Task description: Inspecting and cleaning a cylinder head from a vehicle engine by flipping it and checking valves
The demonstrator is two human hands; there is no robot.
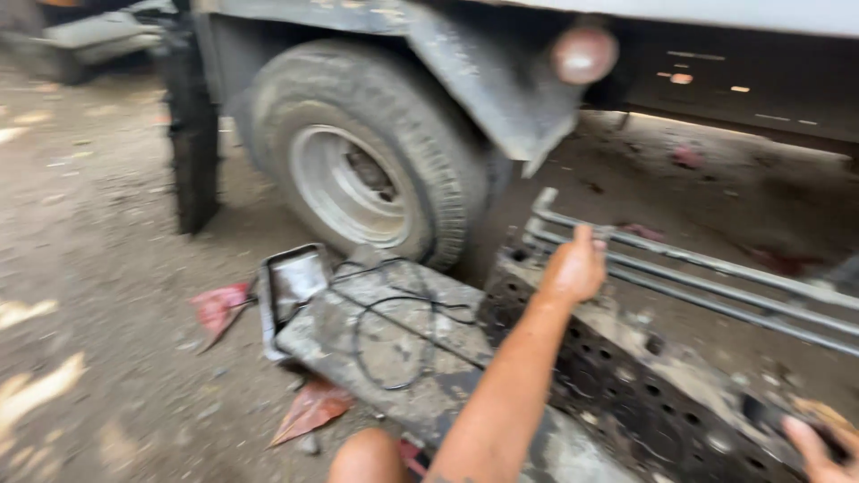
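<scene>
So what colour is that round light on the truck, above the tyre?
The round light looks dull reddish-pink with a paler centre, seen in the head view, though blurred.

A truck wheel (362, 152) stands behind a battered metal panel (394, 340) lying on the dirt ground (98, 295). A cable (385, 313) loops across the panel. Right of the panel lies a perforated metal plate (626, 394), with parallel rods (716, 286) behind it. The left hand (573, 268) rests on the rods' near end; the right hand (819, 443) is at the plate's right end.

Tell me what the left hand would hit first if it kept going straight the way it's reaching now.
The left hand already sits at the grey metal rods beside the perforated dirty block, so the rods come first. Beyond them lies bare ground under the truck; depth is hard to judge in this blurred view.
</scene>
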